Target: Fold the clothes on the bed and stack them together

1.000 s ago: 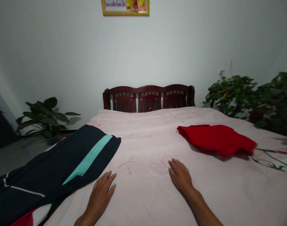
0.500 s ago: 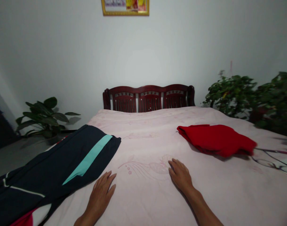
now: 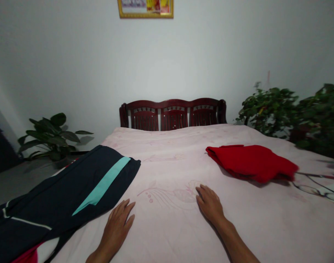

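Garment [image 3: 82, 186] beside left hand [image 3: 117, 224] slants away rightward; red cloth [image 3: 253, 162] crosswise.

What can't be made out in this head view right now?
- Picture frame: top cut off by the upper edge.
- Dark garment: its near end runs past the left and bottom edges.
- Glasses: cut off by the right edge.
- Red cloth: folds hide its full shape.
- Left hand: its palm is turned away, hidden by its back.

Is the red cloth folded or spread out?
Folded: the red cloth lies in a thick bundle on the pink bedspread, with a second edge showing at its far side.
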`<state>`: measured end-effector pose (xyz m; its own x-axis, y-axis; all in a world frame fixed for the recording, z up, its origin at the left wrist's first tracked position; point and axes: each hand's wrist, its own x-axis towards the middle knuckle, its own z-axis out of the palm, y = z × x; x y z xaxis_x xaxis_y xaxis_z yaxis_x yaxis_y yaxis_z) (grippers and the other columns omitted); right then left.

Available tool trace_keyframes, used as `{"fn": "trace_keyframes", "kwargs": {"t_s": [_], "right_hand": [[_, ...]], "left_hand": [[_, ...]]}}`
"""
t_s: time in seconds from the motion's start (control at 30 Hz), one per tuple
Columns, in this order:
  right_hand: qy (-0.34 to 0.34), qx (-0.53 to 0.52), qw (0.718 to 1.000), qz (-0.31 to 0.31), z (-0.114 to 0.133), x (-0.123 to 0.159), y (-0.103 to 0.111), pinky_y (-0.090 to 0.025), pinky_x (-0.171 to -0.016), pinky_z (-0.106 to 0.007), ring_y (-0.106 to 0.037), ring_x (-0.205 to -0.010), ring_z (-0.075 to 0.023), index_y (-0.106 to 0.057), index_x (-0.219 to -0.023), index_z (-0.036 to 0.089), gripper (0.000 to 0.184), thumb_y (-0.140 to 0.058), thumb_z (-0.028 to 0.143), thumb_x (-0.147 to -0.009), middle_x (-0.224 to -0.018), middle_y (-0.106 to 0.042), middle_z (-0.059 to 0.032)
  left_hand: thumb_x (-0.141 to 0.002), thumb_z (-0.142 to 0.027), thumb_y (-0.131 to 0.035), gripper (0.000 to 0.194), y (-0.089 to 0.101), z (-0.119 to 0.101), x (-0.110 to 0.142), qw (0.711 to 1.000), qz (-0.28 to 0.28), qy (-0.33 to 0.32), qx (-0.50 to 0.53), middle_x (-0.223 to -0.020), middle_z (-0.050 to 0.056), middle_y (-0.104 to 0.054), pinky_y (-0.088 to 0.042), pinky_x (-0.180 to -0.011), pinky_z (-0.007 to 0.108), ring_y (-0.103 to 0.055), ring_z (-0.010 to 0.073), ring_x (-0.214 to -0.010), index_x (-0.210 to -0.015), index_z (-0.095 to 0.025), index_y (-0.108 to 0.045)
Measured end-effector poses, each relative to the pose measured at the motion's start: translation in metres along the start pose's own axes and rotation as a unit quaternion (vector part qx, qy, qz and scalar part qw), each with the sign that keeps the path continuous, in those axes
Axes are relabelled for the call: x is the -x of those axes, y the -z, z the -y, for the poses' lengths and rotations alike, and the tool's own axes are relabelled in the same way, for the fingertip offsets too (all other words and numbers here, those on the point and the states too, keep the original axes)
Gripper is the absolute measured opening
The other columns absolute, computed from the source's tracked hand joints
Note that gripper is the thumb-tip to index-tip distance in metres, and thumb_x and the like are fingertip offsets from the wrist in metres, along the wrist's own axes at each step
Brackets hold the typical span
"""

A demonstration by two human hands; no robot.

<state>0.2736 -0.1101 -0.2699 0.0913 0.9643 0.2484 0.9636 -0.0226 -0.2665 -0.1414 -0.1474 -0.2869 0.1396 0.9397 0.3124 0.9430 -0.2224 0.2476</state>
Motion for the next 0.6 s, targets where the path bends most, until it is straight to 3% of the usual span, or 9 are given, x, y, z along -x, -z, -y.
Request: {"fn": "trace_keyframes", "kwargs": {"t_s": [0.6], "right_hand": [[-0.008,0.005,1.0,0.016,0.0013,0.0008,0.0029,-0.024,-0.122,-0.042,-0.038,-0.142,-0.0241,-0.059,-0.138,0.02,0.047,-0.043,0.031,-0.096,-0.151,-0.045,-0.0046]], "left_hand": [[-0.097,-0.038,-0.038,0.047,0.0006,-0.0002,-0.0006,1.0,-0.001,-0.002,0.004,-0.147,0.005,-0.05,-0.035,-0.116,0.047,-0.043,0.0232,-0.139,-0.137,-0.025,-0.06]]}}
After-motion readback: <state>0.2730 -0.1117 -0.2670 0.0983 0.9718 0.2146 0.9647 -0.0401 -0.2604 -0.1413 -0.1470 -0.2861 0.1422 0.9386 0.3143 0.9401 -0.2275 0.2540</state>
